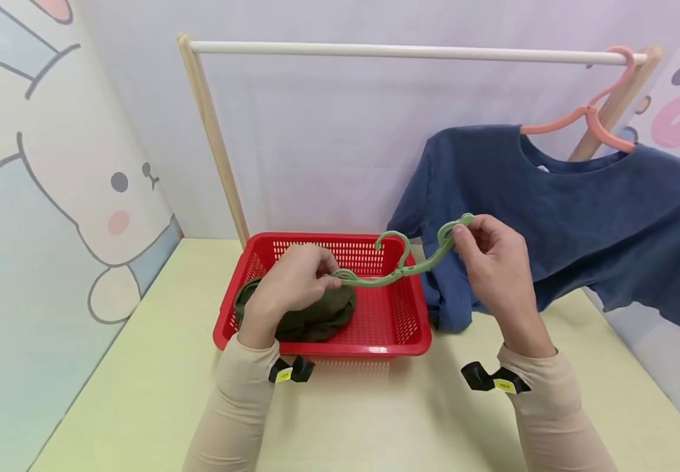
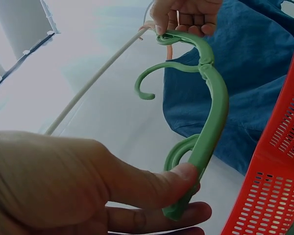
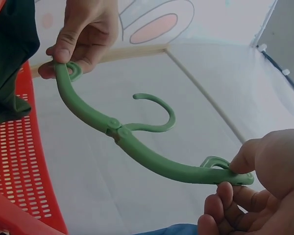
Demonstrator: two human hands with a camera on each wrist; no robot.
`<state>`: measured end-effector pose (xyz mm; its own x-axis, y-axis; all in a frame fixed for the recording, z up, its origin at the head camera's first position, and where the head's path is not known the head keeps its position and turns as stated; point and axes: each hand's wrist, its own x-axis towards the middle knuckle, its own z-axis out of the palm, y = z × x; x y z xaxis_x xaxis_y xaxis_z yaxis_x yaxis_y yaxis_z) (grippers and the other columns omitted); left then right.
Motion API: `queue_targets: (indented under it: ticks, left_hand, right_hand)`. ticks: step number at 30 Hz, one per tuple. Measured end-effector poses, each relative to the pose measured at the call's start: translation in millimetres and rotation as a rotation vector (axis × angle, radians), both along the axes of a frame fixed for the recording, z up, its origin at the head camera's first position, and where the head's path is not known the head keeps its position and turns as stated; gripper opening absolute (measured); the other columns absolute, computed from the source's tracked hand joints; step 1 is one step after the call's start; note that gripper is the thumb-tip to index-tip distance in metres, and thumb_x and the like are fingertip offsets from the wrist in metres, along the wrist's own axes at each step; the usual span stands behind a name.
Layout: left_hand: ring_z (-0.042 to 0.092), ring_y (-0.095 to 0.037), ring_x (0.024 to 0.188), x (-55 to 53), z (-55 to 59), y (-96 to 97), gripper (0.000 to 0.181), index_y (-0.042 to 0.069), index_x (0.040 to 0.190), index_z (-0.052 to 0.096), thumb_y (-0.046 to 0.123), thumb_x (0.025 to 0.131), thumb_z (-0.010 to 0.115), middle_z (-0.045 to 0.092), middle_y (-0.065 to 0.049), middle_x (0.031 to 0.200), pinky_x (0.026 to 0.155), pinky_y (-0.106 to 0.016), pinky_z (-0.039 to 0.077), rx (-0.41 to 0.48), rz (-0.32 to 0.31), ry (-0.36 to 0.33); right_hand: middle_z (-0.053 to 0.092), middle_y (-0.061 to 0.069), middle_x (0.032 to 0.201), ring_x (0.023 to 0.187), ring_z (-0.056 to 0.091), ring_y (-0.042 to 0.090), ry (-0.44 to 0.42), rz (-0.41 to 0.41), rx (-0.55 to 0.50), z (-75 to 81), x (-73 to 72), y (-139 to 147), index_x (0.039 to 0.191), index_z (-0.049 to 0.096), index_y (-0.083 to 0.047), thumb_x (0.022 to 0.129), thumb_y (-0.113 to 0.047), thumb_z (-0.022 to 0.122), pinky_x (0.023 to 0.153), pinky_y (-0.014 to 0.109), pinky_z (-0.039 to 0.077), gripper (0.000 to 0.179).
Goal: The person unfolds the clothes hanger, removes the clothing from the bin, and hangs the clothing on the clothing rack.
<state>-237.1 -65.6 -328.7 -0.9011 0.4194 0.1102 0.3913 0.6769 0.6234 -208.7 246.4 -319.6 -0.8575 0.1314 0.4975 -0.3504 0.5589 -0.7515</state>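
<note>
A green folding clothes hanger (image 1: pixel 401 271) is stretched between both hands above the basket, its hook pointing up and its right end higher than its left. My left hand (image 1: pixel 289 280) pinches one end between thumb and fingers. The other end is pinched by my right hand (image 1: pixel 500 262). In the right wrist view the hanger (image 3: pixel 152 159) shows a hinge at its middle. Below it stands a red basket (image 1: pixel 322 349) with a dark green cloth (image 1: pixel 316 314) bunched in its left part.
A blue T-shirt (image 1: pixel 493 190) hangs from an orange hanger (image 1: pixel 589 111) at the right end of a white rail (image 1: pixel 375 50) on wooden posts. Its lower edge reaches down beside the basket. Walls with painted animals flank the pale yellow table (image 1: pixel 157 393).
</note>
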Motion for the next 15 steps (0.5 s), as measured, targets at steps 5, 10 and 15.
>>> queue_targets:
  ticks: [5, 10, 15]
  left_hand:
    - [0.066, -0.019, 0.081, -0.3, -0.7, 1.8, 0.005, 0.008, 0.1, 0.081, 0.011, 0.099, 0.086, 0.076, -0.002, 0.088, 0.076, -0.034, 0.056, -0.016, 0.002, -0.013]
    - [0.063, -0.02, 0.079, -1.8, 1.0, 5.2, 0.006, 0.009, 0.097, 0.081, 0.012, 0.099, 0.086, 0.076, -0.005, 0.088, 0.073, -0.033, 0.055, -0.038, 0.003, 0.0]
    - [0.062, -0.019, 0.075, -2.6, 3.5, 9.9, 0.007, 0.009, 0.095, 0.08, 0.011, 0.098, 0.085, 0.075, -0.006, 0.086, 0.069, -0.032, 0.053, -0.042, 0.008, 0.006]
  right_hand:
    - [0.073, 0.002, 0.102, 0.091, 0.068, 0.019, -0.048, 0.028, -0.076, 1.2, -1.4, 3, 0.123, 0.072, 0.0, 0.116, -0.029, 0.061, 0.082, 0.014, 0.057, 0.032]
    - [0.074, 0.002, 0.107, 0.095, 0.072, 0.021, -0.101, 0.07, -0.156, 0.7, -0.1, 8, 0.124, 0.069, -0.003, 0.117, -0.032, 0.058, 0.088, 0.016, 0.06, 0.031]
    - [0.075, 0.005, 0.108, 0.096, 0.072, 0.022, -0.112, 0.114, -0.292, -0.6, 1.3, 12, 0.122, 0.07, -0.002, 0.116, -0.029, 0.062, 0.089, 0.018, 0.061, 0.029]
